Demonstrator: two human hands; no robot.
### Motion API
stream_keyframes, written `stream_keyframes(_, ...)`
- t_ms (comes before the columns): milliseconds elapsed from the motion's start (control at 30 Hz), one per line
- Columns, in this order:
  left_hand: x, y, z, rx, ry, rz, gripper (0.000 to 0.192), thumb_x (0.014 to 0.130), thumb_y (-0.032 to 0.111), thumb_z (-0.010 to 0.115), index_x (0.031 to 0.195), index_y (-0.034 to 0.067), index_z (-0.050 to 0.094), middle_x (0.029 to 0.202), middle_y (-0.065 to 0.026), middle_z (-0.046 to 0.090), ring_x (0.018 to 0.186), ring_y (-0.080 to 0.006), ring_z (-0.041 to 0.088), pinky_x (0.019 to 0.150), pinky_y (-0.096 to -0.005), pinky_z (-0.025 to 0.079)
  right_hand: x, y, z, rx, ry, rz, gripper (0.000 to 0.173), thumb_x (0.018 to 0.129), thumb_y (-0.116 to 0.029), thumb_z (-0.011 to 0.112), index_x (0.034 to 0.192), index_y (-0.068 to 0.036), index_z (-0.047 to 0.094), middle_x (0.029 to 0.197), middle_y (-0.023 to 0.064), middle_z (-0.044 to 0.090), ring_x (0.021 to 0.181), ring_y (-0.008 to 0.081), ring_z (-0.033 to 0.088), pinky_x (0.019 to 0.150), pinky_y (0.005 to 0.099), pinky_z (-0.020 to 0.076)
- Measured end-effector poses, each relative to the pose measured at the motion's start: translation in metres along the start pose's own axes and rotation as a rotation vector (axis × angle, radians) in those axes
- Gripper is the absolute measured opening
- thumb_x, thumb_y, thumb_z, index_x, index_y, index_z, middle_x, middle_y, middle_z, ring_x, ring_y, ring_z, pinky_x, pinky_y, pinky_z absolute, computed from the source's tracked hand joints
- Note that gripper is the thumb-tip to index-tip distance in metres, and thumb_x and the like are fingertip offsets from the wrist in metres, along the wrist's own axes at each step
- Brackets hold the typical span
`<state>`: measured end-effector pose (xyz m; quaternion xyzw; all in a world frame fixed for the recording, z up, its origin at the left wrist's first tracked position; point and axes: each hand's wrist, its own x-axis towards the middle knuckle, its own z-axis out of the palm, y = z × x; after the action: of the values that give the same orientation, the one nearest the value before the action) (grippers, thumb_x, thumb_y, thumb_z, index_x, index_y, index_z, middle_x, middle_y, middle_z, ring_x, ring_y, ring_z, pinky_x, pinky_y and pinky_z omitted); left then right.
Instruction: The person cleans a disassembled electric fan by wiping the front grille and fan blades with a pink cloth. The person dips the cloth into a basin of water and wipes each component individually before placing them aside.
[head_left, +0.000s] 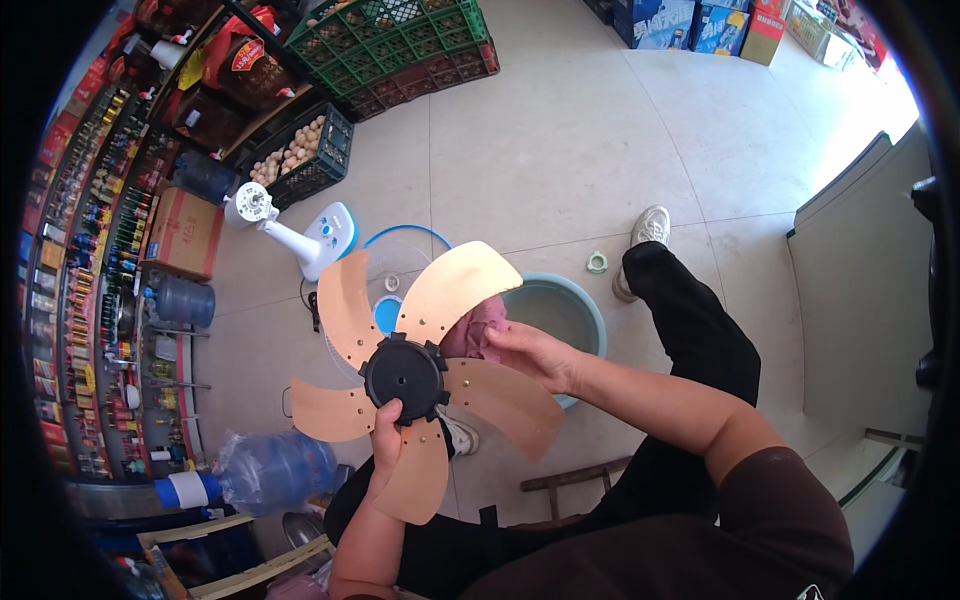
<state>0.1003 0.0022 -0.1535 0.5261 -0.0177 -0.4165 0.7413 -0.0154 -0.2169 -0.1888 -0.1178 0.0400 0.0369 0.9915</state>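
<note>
My left hand (388, 435) grips a five-bladed fan rotor (487, 274) near its black hub (405, 375), the thumb on the hub's lower edge. The blades are a plain gold-tan colour, fixed with small rivets. Pinched in my right hand (536, 356) is a damp-looking pink cloth (474, 330), held against the gap between the upper and right blades. Part of the cloth is hidden behind the upper blade. Below the rotor and to its right stands a pale blue basin (596, 315) with cloudy water.
A white-and-blue fan stand (300, 240) is on the floor, near a wire fan guard (390, 262) partly hidden by the blades. A green plastic ring (597, 262) lies beyond the basin. Egg crates (330, 150), stocked shelves (97, 285) and a large water bottle (277, 472) line the left.
</note>
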Motion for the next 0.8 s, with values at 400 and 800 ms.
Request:
stream_keyframes(400, -0.007, 0.002, 0.017, -0.061, -0.058, -0.143, 0.044, 0.086, 0.02, 0.054, 0.127, 0.002, 0.053, 0.113, -0.0106, 0.064, 0.093, -0.0195, 0.066, 0.078, -0.0339, 0.055, 0.001, -0.002, -0.004, -0.139, -0.026, -0.023, 0.044, 0.089, -0.028, 0.072, 0.121, -0.009, 0.049, 0.112, 0.0009, 0.055, 0.101, 0.0099, 0.053, 0.09, 0.028, 0.046)
stream_keyframes(800, -0.012, -0.007, 0.009, -0.013, -0.121, -0.214, 0.039, 0.087, 0.015, 0.052, 0.122, 0.0, 0.056, 0.107, -0.0122, 0.066, 0.092, -0.0214, 0.067, 0.081, -0.0343, 0.056, 0.001, -0.005, -0.023, -0.035, 0.262, -0.196, 0.015, 0.09, -0.017, 0.064, 0.088, -0.003, 0.061, 0.079, 0.006, 0.063, 0.064, 0.0146, 0.059, 0.061, 0.0289, 0.0503)
